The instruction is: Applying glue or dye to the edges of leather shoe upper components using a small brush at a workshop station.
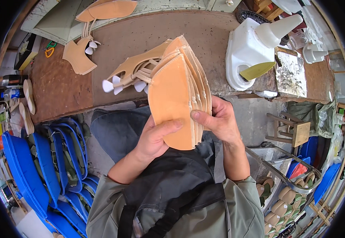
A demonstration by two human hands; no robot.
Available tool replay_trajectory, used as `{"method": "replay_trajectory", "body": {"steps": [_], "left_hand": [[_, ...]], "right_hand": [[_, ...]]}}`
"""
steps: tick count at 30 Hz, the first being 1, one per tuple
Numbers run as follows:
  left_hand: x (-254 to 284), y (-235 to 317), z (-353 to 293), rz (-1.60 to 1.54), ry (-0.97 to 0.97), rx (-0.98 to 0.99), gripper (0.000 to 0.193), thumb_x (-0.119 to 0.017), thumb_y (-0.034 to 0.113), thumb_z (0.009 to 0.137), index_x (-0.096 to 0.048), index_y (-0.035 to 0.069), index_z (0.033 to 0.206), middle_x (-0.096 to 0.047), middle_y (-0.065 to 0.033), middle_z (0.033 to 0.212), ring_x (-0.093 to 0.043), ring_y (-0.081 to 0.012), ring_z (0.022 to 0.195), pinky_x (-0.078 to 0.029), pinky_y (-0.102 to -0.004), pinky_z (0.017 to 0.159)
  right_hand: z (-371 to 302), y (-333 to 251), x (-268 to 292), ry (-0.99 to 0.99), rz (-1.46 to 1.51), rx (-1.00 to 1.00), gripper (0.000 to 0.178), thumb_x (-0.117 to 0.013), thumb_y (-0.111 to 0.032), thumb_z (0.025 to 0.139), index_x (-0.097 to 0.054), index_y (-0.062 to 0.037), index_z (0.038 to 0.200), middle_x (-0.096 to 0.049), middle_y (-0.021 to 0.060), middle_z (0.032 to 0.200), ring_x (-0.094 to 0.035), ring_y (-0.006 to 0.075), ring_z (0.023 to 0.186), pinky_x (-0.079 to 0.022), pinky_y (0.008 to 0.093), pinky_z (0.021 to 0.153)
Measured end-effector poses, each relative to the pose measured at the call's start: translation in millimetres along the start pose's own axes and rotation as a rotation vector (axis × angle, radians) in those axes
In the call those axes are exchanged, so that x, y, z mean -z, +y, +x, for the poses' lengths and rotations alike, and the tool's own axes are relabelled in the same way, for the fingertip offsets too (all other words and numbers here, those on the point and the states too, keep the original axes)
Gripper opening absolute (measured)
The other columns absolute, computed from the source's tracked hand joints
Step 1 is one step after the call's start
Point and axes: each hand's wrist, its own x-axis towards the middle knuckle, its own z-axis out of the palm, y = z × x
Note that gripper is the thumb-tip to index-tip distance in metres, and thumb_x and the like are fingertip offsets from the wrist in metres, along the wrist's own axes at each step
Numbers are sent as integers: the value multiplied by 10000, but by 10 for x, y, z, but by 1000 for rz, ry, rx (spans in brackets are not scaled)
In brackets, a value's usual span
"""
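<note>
Both hands hold a fanned stack of tan leather shoe uppers (170, 99) upright over my lap, at the table's front edge. My left hand (153, 137) grips the lower left side, its thumb lying across the front piece. On the right, my right hand (219, 121) pinches the layered edges between thumb and fingers. Straps and white tabs (116, 85) stick out from the stack's left side, above the table. Where the far fingers of both hands go is hidden behind the pieces.
A brown worktable (140, 31) spans the far side, with another bundle of tan uppers (79, 55) and green-and-orange scissors (50, 48). A white plastic container (246, 47) stands right. Blue trays (29, 170) are stacked at left; a wooden stool (300, 134) and a shoe rack stand right.
</note>
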Motion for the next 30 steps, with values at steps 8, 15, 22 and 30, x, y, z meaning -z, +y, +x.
{"method": "replay_trajectory", "body": {"steps": [8,15,22,30], "left_hand": [[-64,35,18,-4,6,-118,365,-489,-29,833,-465,-23,1197,-584,-112,1105,-593,-208,998,-485,-338,852],[-99,62,48,29,8,-108,357,-498,-33,829,-473,-31,1185,-587,-115,1098,-595,-204,990,-479,-329,850],[-131,15,21,99,128,-199,404,-507,-33,797,-448,-19,1197,-574,-111,1088,-580,-213,996,-461,-330,868],[-133,-39,-8,74,112,-219,385,-500,-44,802,-456,-16,1183,-574,-102,1075,-578,-196,988,-459,-318,858]], "right_hand": [[-150,9,-44,92,-16,72,184,-618,-102,859,-606,41,975,-625,19,805,-539,57,704,-461,208,638],[-66,87,49,44,192,105,171,-555,-127,905,-618,32,910,-624,23,761,-546,64,657,-458,221,597],[-60,191,-199,436,-492,475,167,-629,-59,838,-557,-3,978,-585,68,832,-486,84,616,-426,223,567],[-47,171,-169,385,-483,534,127,-647,-62,824,-583,12,906,-571,64,853,-491,90,650,-415,214,564]]}}
